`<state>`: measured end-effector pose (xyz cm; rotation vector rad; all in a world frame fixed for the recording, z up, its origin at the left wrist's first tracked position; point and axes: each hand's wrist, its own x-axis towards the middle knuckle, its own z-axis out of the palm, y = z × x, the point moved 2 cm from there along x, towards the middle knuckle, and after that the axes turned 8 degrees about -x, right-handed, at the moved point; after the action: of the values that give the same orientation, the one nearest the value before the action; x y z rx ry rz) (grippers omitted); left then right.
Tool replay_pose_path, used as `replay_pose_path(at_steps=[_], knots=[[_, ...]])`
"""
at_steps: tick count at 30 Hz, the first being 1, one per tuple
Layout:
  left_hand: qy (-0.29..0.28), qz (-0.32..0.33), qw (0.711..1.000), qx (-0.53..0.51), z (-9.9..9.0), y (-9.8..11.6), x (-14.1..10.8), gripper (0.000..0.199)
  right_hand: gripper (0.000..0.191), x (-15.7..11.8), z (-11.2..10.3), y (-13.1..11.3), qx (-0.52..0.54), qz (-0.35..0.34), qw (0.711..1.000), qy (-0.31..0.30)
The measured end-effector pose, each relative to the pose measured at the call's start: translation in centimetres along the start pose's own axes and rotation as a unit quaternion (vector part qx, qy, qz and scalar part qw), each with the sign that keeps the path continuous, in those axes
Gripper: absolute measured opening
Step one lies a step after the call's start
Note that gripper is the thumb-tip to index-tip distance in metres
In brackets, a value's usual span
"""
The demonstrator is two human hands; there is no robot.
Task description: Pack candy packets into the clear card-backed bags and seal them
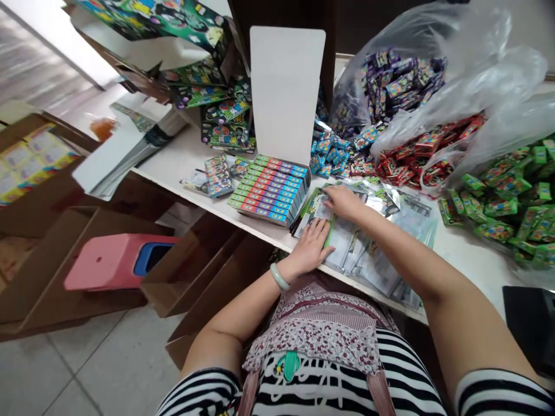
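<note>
My left hand (310, 245) lies flat, fingers spread, on the near part of a stack of printed green and white packets (310, 215). At the far edge of that stack is my right hand (344, 202), its fingers bent and closed on a green-edged plastic packet; the fingertips are partly hidden. Beneath my right forearm, more clear plastic packets (381, 267) lie overlapping. Just left of my hands stands a display box (277, 190) with its white lid upright, filled with rows of small colourful boxes. A loose patterned box (218, 175) lies to its left.
Plastic bags of purple (401, 78), red (427, 147) and green (515, 202) wrapped pieces fill the right side, with blue pieces (329, 151) nearer. Green printed boxes (225, 115) stack at the back left. A pink stool (102, 263) and cardboard cartons (195, 260) stand below the table edge.
</note>
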<state>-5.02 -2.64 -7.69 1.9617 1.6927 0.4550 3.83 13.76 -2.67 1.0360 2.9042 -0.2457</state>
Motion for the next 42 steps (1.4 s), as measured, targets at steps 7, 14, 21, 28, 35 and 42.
replay_pose_path(at_steps=[7, 14, 21, 28, 35, 42], knots=[[-0.010, 0.002, 1.000, 0.010, 0.0, 0.1, 0.1, 0.066, 0.047, 1.5, 0.9, -1.9, -0.056, 0.043, 0.997, -0.042], [-0.009, 0.047, 0.999, 0.001, 0.1, -0.1, -0.5, 0.060, 0.030, 1.8, -1.6, 0.0, -0.027, 0.095, 0.994, -0.057], [0.324, 0.112, 0.933, -0.115, -5.5, 0.7, 1.8, 0.049, 0.015, -3.5, -7.0, 2.4, 0.184, 0.084, 0.977, 0.075], [0.291, 0.184, 0.926, -0.157, -10.0, 4.5, 3.4, 0.019, 0.041, -9.6, -8.8, 2.3, 0.471, 0.046, 0.881, 0.013], [0.216, 0.203, 0.955, -0.026, -9.8, 7.0, 1.4, 0.035, 0.047, -11.5, -7.6, 1.7, 0.543, 0.016, 0.834, 0.096], [0.289, 0.126, 0.888, -0.336, -9.4, 5.6, 1.7, 0.021, 0.049, -15.5, -7.7, -0.2, 0.342, 0.091, 0.869, 0.345]])
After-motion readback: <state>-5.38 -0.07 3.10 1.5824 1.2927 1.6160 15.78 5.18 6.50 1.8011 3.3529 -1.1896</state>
